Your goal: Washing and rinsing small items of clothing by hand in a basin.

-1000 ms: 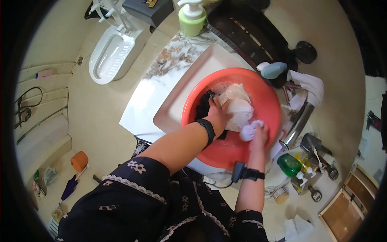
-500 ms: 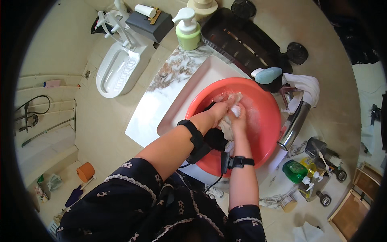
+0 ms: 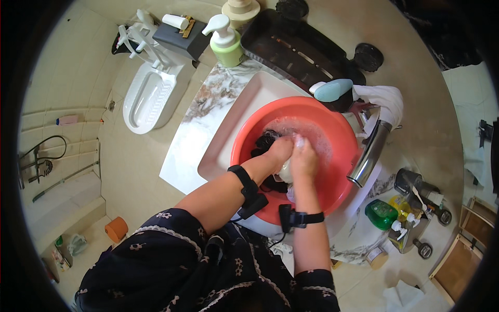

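Observation:
Both my hands are closed, close together over a coral-red basin (image 3: 337, 174) of foamy water. My left hand (image 3: 281, 150) and my right hand (image 3: 304, 160) grip a pale cream cloth (image 3: 285, 172) between them, mostly hidden by the fingers. Something small and white shows at the right fingertips; I cannot tell whether it is foam or soap. Dark wet fabric (image 3: 266, 139) lies in the water beside and beneath my left hand. The basin rests in a pale rectangular sink (image 3: 228, 136) set in a marbled counter (image 3: 187, 151).
A chrome faucet (image 3: 370, 158), with white cloth (image 3: 382, 101) draped by it, reaches over the basin's right rim. Behind stand a blue soap bar (image 3: 333, 90), a black rack (image 3: 296, 52) and a green pump bottle (image 3: 226, 48). Green (image 3: 380, 215) and yellow bottles (image 3: 400, 207) sit at right.
My hands have drawn together and lower, bunching the cloth that hung more spread out before. More dark fabric shows left of them. The whole view has shifted slightly.

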